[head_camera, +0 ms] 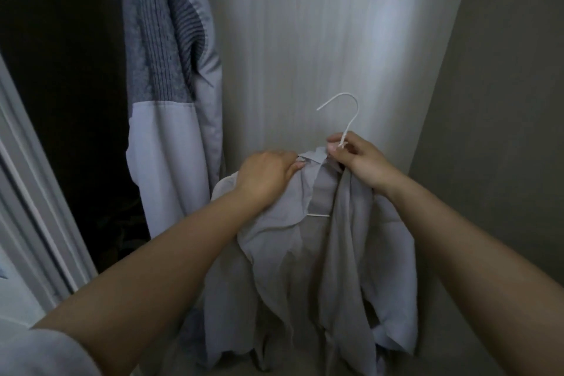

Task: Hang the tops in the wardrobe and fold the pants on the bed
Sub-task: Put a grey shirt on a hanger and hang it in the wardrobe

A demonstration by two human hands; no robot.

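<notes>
A light grey collared top hangs in front of me, draped over a white wire hanger whose hook points up and to the left. My right hand pinches the hanger's twisted neck just above the collar. My left hand grips the fabric at the top's left shoulder, beside the collar. Only a short piece of the hanger's lower bar shows through the open front; the rest is under the cloth.
A grey knit and pale blue garment hangs in the dark wardrobe opening at upper left. A pale wood-grain panel stands straight ahead. A white door frame runs down the left side, and a plain wall is on the right.
</notes>
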